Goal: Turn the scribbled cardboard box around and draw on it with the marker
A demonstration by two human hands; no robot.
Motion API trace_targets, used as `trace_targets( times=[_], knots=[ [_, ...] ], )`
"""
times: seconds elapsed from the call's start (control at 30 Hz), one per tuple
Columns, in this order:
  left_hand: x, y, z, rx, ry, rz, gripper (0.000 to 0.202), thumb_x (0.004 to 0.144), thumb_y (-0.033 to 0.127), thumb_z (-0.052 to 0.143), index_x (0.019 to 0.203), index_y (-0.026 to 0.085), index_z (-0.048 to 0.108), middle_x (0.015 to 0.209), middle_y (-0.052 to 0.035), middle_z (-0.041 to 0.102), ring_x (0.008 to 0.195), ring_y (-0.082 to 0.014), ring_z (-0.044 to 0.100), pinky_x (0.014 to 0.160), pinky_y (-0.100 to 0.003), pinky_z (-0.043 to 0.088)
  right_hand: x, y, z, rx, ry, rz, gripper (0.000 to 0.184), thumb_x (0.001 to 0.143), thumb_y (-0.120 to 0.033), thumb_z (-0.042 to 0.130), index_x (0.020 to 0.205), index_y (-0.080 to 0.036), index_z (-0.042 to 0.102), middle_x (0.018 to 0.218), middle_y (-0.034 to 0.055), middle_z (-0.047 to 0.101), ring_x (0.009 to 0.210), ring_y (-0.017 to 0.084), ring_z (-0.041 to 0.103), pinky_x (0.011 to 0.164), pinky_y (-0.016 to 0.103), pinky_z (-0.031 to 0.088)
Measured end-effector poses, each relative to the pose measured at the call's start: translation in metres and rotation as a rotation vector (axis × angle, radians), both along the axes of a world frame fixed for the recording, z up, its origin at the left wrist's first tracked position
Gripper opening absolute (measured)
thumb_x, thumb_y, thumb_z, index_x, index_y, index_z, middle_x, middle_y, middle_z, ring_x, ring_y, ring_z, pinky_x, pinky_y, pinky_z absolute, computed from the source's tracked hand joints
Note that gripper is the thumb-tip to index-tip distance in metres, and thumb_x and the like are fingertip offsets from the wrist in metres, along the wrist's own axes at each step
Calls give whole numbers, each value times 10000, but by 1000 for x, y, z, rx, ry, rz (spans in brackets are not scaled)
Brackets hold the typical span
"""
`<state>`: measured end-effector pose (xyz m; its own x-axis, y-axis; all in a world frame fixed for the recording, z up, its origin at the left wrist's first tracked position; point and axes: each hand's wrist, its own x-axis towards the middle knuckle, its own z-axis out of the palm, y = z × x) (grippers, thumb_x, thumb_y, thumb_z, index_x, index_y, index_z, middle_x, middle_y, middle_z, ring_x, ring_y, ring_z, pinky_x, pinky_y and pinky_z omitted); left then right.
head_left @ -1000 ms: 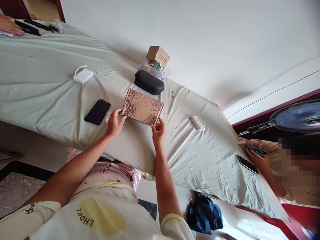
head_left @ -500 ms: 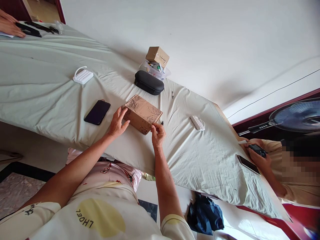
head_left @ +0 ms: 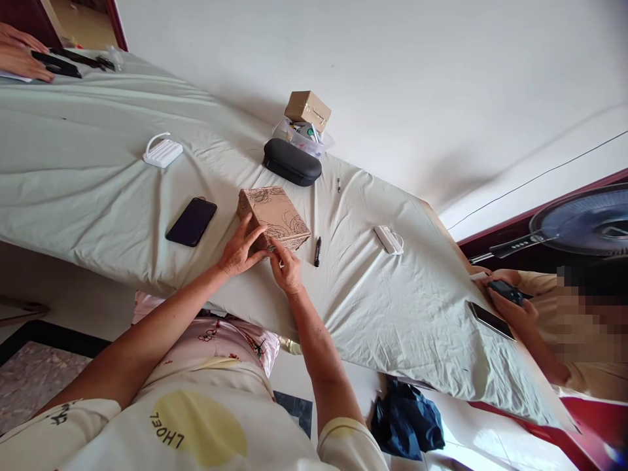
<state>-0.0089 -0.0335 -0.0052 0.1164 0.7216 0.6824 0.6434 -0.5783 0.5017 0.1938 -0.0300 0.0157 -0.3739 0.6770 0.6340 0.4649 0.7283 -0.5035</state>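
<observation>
**Two risks for one box (head_left: 275, 208): a skid and a torn edge**

From where I stand, the likeliest trouble is a skid. The cloth (head_left: 358, 307) over the worktop (head_left: 108, 196) is loose and wrinkled, so an uneven push could send the box sliding or ruck the cloth up beneath it. A swing to the right might catch the pen (head_left: 318, 252), which lies just beside the box and could roll; the phone (head_left: 191, 220), on the left, has more room. Cardboard being what it is, I'd also judge that a hard tug at the near edge could crease or rip it.

As for position, the box sits on the far side of both hands, its near edge coming right down to them. The left hand (head_left: 237, 250) is spread, fingers laid against the near left of the box, thumb pointing across to the right. The right hand (head_left: 287, 268) is close by on the right, thumb and fingers drawn together at that near edge; whether they pinch the cardboard or only touch it, I can't tell. Beyond the box, on the far side and apart from it, rests a black case (head_left: 293, 161).
</observation>
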Motion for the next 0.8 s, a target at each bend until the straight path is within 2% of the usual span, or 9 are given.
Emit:
trace_targets(
  times=[0.1,0.17,0.33,0.5,0.63,0.8],
  knots=[
    [3,-1,1,-10,-17,19,638,1002,485,582,1574,238,444,1761,-161,188,1594,-396,303,1253,-571,360,15,10,5,-89,71,-198,431,1039,-408,475,1381,-220,659,1005,68,766,832,179,700,811,313,592],
    [3,-1,1,-33,-28,20,630,1001,451,560,1579,232,437,1747,-161,239,1587,-382,326,1251,-562,371,27,18,8,-151,133,-321,445,1022,-440,470,1347,-216,675,945,53,752,792,171,682,775,307,576],
    [1,3,0,-66,-85,34,573,1034,383,465,1585,228,442,1672,-143,418,1543,-295,428,1274,-489,371,45,27,12,-232,268,-460,429,975,-489,546,1256,-193,679,728,-29,656,644,133,587,690,278,495],
    [0,9,-6,-68,-118,28,557,1055,337,419,1600,223,411,1620,-132,505,1505,-255,489,1266,-439,397,45,27,13,-327,292,-456,409,939,-598,571,968,-197,647,684,-35,628,603,125,534,623,263,433],
    [-1,14,-13,-129,-176,65,629,1045,360,460,1631,181,321,1565,-173,558,1411,-270,592,1156,-425,518,46,28,13,-398,250,-420,388,907,-602,577,886,-214,586,740,-15,660,633,132,556,642,273,442],
    [0,15,-13,-104,-155,94,522,1036,373,465,1525,191,482,1494,-163,622,1377,-273,617,1158,-435,512,51,29,11,-450,135,-396,317,885,-541,616,854,-230,563,767,-7,667,686,159,605,697,300,477]
  ],
)
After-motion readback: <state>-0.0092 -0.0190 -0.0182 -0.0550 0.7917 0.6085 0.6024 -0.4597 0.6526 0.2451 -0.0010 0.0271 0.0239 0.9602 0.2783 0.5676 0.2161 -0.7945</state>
